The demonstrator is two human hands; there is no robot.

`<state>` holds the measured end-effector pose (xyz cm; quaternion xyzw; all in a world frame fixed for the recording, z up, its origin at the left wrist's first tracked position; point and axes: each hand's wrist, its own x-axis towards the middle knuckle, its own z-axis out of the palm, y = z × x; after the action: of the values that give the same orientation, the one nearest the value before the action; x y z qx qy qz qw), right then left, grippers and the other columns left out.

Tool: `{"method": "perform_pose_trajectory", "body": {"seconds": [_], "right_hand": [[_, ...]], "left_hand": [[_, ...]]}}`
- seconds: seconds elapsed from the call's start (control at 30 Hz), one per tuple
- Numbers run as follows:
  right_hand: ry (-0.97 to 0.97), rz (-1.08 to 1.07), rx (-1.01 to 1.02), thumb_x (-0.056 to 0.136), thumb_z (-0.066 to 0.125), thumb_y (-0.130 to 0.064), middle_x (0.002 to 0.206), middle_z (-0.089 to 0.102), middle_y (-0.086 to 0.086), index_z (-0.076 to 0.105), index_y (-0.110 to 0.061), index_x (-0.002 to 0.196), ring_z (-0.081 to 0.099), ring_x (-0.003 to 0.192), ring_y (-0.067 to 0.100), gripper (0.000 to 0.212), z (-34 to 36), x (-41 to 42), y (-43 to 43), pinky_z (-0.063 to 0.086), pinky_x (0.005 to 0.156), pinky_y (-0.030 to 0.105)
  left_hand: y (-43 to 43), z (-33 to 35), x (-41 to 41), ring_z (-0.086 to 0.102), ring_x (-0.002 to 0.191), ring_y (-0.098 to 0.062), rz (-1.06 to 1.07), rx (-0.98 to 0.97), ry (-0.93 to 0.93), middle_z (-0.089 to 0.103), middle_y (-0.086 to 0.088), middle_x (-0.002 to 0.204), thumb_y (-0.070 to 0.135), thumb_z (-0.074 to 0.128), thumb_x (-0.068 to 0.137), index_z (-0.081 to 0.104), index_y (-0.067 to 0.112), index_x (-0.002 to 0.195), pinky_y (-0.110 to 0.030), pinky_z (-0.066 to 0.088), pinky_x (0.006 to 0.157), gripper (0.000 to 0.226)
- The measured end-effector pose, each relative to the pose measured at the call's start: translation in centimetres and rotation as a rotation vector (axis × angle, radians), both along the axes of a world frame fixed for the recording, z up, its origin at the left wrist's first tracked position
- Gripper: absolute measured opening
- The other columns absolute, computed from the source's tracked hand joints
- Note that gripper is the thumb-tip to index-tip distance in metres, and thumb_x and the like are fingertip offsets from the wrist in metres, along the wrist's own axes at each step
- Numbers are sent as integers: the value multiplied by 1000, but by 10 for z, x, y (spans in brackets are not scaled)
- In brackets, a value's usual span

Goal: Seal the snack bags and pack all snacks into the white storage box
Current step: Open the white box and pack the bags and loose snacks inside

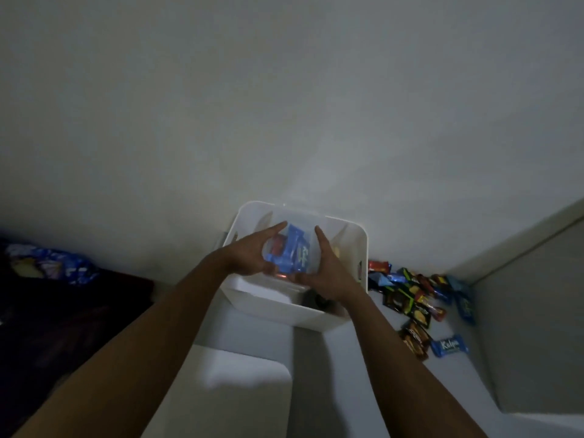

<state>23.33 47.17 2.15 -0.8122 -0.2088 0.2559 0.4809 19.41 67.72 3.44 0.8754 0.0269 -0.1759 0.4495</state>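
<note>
- The clear bag (292, 251) has its lower edge hidden behind the left hand (249, 254) and right hand (328, 267).
- The white box (363, 245) has a floor mostly covered, and the dark thing in its near corner cannot be made out.
- The snack pile (417, 298) has labels mostly too small to read.

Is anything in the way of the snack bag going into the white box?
Nothing visible is. The left hand and right hand hold the snack bag right above the white box, whose top is open.
</note>
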Motion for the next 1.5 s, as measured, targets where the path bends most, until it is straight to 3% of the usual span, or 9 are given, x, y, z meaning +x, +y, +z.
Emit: {"method": "perform_pose_trajectory", "body": {"seconds": [0.07, 0.27, 0.47, 0.67, 0.8, 0.93, 1.07, 1.23, 1.5], "right_hand": [[76, 86, -52, 76, 84, -9, 140, 37, -15, 7, -16, 153, 43, 122, -5, 110, -16, 5, 6, 34, 100, 4], [231, 151, -243, 84, 76, -9, 163, 18, 9, -20, -17, 154, 25, 148, 24, 119, -49, 17, 24, 26, 110, 25], [216, 124, -344, 77, 81, -16, 157, 34, 9, -6, -27, 156, 42, 138, 26, 118, -71, 26, 36, 39, 112, 36], [209, 154, -351, 76, 82, -21, 154, 38, 7, 0, -25, 156, 44, 137, 22, 115, -77, 30, 40, 38, 104, 26], [197, 218, -366, 81, 80, -10, 162, 21, 7, -12, -13, 155, 28, 148, 24, 118, -79, 27, 55, 27, 115, 25], [222, 259, -320, 87, 61, 16, 148, 33, 3, 1, -8, 155, 36, 141, 29, 94, -82, 24, 62, 43, 75, -1], [197, 306, -242, 88, 65, 8, 160, 21, 16, -14, -14, 154, 54, 105, -4, 106, -96, 32, 60, 40, 63, -3], [114, 272, -299, 91, 66, -3, 163, 20, 9, -4, -13, 157, 28, 147, 27, 97, -79, 22, 50, 29, 103, 13], [-151, -124, -244, 98, 57, -14, 139, 54, 11, 36, -16, 151, 55, 122, 23, 57, -25, 19, -10, 40, 101, 28]], "left_hand": [[4, -18, 5, 39, 132, -12, -33, 59, 84, 34, -7, 155, 8, 78, 80, 5, 15, 155, -13, 31, 99, 105], [16, -65, 21, 41, 138, -26, -79, 130, 252, 32, -13, 156, -1, 77, 78, -11, 19, 154, -21, 35, 101, 118], [14, -83, 30, 35, 143, -24, -48, 165, 327, 27, -8, 159, 6, 75, 82, 2, 28, 156, -27, 32, 110, 107], [14, -79, 31, 30, 139, -40, -85, 493, 183, 16, -21, 156, 31, 78, 81, 11, 14, 155, -39, 27, 115, 102], [12, -82, 30, 39, 130, -37, 56, 536, 18, 27, -16, 147, 20, 75, 82, 35, 14, 149, -42, 42, 107, 78], [14, -82, 28, 60, 111, -31, 28, 448, 46, 60, -18, 120, 23, 69, 89, 59, 0, 122, -29, 43, 96, 42], [17, -90, 27, 65, 100, -31, 74, 399, 72, 66, -17, 109, 24, 77, 82, 64, -2, 112, -35, 51, 92, 42], [17, -95, 27, 63, 106, -30, 83, 416, 89, 64, -15, 114, 25, 75, 83, 62, 2, 118, -37, 51, 96, 44], [-50, -27, 25, 47, 130, -24, 155, 373, -168, 46, -3, 142, 23, 69, 89, 52, 22, 136, -39, 39, 110, 51]]}}
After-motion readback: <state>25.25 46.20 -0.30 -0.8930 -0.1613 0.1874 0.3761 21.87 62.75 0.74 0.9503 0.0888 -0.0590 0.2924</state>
